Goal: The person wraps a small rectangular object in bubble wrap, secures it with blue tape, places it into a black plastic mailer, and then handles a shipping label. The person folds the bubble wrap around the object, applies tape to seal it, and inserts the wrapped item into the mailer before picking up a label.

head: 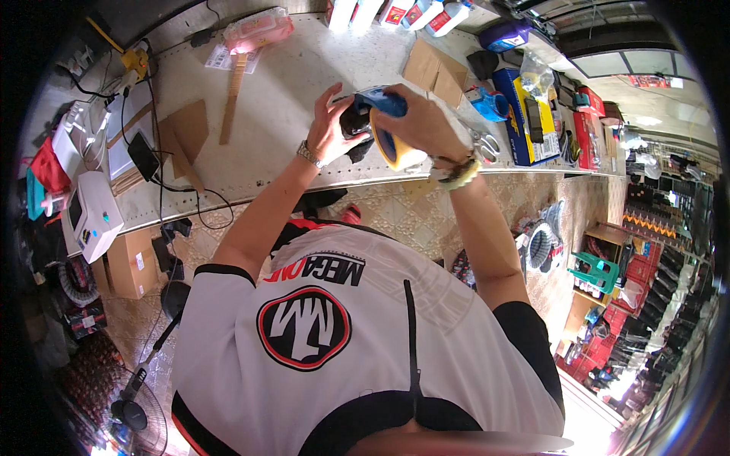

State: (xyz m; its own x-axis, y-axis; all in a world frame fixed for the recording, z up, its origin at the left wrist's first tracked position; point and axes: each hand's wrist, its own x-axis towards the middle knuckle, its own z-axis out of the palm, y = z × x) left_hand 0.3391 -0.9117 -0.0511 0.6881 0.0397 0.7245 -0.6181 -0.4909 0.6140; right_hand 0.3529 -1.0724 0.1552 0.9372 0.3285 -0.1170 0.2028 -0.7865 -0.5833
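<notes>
Above the front part of the workbench [285, 85], my left hand [333, 128], with a watch at the wrist, holds a small dark object [355, 124] that looks wrapped in black plastic. My right hand [425, 122] grips a blue tape dispenser [373, 100] fitted with a large roll of yellowish tape [408, 159]. The dispenser's front end is against or just over the dark object; contact is partly hidden by my fingers. A piece of black material [360, 151] hangs or lies just below the object.
To the right are scissors [487, 147], a second blue tape dispenser [489, 105], folded cardboard [436, 71] and a blue-and-yellow box [524, 122]. Bottles [393, 14] and a pink wipes pack [259, 31] stand behind. At left are cardboard scraps [185, 134], cables, an adapter [142, 157] and a white printer [94, 216].
</notes>
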